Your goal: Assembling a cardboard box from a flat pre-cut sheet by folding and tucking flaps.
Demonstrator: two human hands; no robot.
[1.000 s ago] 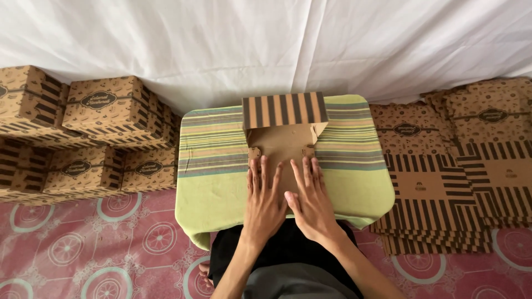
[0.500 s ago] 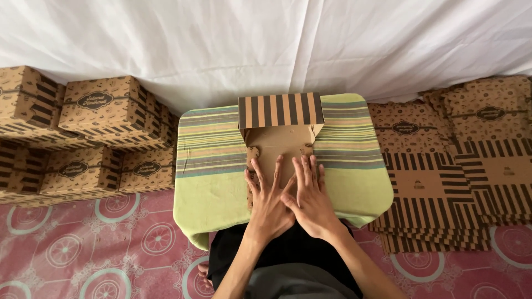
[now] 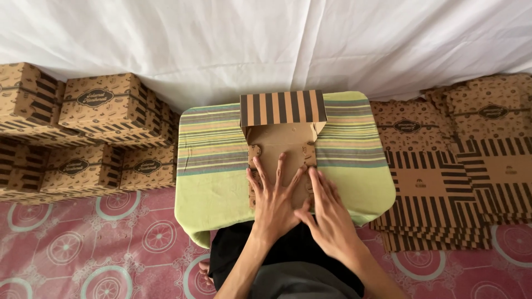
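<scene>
Your left hand [image 3: 275,206] & right hand [image 3: 331,218] press flat, fingers [image 3: 259,173] spread, gripping nothing, on the half-folded cardboard box [image 3: 282,145] atop the tabletop [image 3: 213,166].

Seen from above: left hand [image 3: 275,202] pressed flat, fingers spread, on the plain inner panel of a half-folded cardboard box [image 3: 281,145], right hand [image 3: 331,213] alongside, palm down at the box's near right corner, thumb touching the left hand. Striped back flap standing upright toward the far edge of the worktop [image 3: 216,166], draped in a green striped cloth. Assembled brown boxes [image 3: 94,130] stacked off the worktop's left edge; flat unfolded blanks [image 3: 443,177] piled off its right edge. White sheet [image 3: 266,39] hanging behind, pink patterned floor [image 3: 83,243] below.
</scene>
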